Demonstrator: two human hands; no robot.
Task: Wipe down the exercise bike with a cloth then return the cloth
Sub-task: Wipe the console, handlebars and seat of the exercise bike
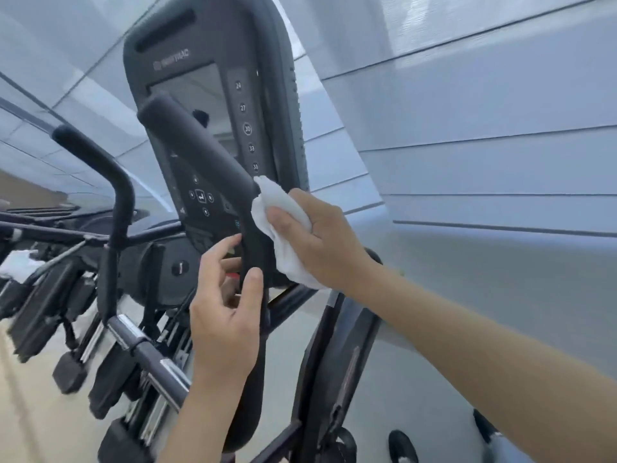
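A gym: a row of exercise machines (pixel 66 295) with consoles (pixel 213 128).

Behind our fingers (pixel 282 219) and far to their right we see a wall (pixel 484 162) of pale grey panels with dark seams. Well left of the fingers and lower runs a row of black gym machines (pixel 50 312), with a white towel (pixel 18 265) lying on one. Beneath them is beige floor (pixel 23 412).

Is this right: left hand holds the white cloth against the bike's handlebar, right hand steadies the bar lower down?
Hands are swapped. In the head view the right hand holds the white cloth against the handlebar, while the left hand steadies the bar lower down, thumb across its front. The rest stands.
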